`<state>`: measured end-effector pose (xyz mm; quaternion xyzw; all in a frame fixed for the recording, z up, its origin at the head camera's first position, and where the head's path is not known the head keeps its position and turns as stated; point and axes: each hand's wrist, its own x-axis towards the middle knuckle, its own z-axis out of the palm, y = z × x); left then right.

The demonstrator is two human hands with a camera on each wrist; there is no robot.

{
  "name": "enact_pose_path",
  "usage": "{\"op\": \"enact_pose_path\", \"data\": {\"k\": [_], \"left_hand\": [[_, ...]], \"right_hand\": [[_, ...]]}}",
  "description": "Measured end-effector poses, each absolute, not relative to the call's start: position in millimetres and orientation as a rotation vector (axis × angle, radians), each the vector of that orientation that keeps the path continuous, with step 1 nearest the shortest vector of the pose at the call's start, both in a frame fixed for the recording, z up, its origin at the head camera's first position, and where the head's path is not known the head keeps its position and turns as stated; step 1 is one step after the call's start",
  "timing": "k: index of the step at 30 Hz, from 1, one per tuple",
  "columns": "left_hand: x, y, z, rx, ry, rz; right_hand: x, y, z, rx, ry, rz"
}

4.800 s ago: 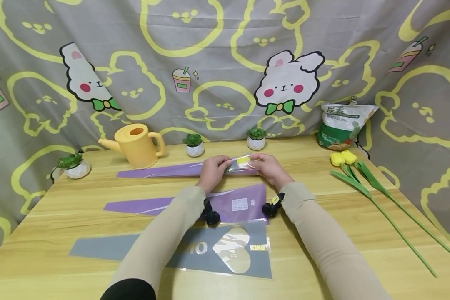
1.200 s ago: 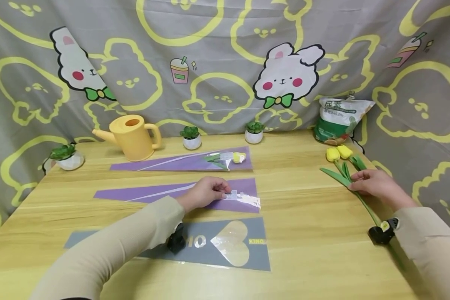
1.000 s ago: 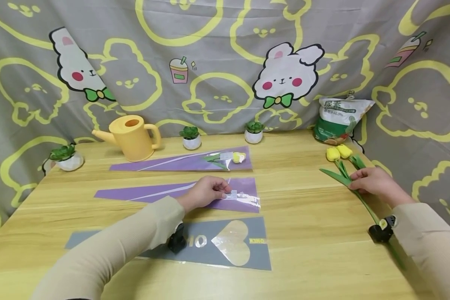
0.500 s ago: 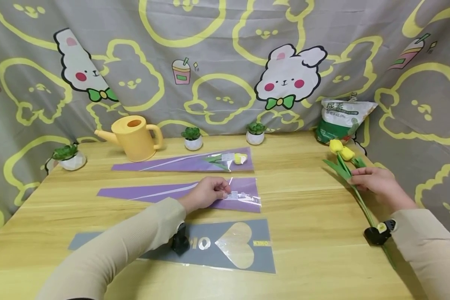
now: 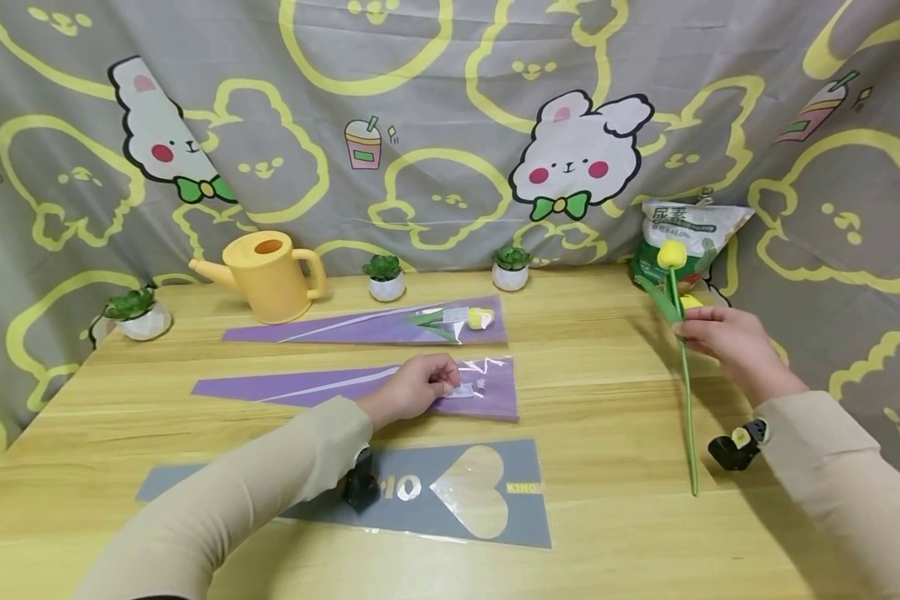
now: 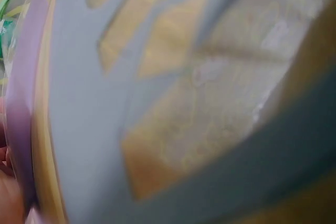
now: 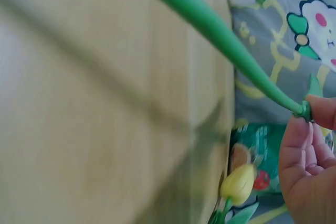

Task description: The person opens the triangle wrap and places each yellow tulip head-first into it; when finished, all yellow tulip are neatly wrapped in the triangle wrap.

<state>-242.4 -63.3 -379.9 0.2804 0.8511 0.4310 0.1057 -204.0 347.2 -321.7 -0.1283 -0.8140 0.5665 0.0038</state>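
My right hand [image 5: 735,346] pinches a yellow artificial tulip [image 5: 685,392] by its green stem, just below the leaf. The bloom points up and the stem hangs above the table's right side; in the right wrist view, the stem [image 7: 220,38] runs up and left from the fingertips. With curled fingers, my left hand [image 5: 414,387] pinches the film of the middle purple flower sleeve [image 5: 498,392] near its wide end. Behind it lies another purple sleeve [image 5: 330,327] with a yellow tulip [image 5: 481,318] inside. A grey sleeve [image 5: 521,521] with a heart window lies in front.
A second loose tulip [image 5: 692,302] lies partly hidden behind my right hand. A green-and-white bag [image 5: 690,229] stands at the back right. A yellow watering can [image 5: 273,279] and small potted plants [image 5: 386,283] line the back of the wooden table [image 5: 607,500].
The back sleeve, earlier between both hands, now lies flat with its tulip. My right hand has lifted one tulip off the table and leftward; my left hand stays at the middle sleeve.
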Motion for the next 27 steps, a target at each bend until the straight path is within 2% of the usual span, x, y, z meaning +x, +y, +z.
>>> {"op": "enact_pose_path", "data": {"k": [7, 20, 27], "left_hand": [[-240, -65, -382, 0.837, 2.487, 1.351], [-237, -66, -385, 0.809, 2.501, 1.351], [-237, -66, -387, 0.802, 2.511, 1.325]], "right_hand": [[-208, 329, -323, -0.361, -2.084, 2.324], [-209, 308, -340, -0.576, -1.367, 2.655], [-216, 295, -344, -0.716, -0.999, 2.676]]}}
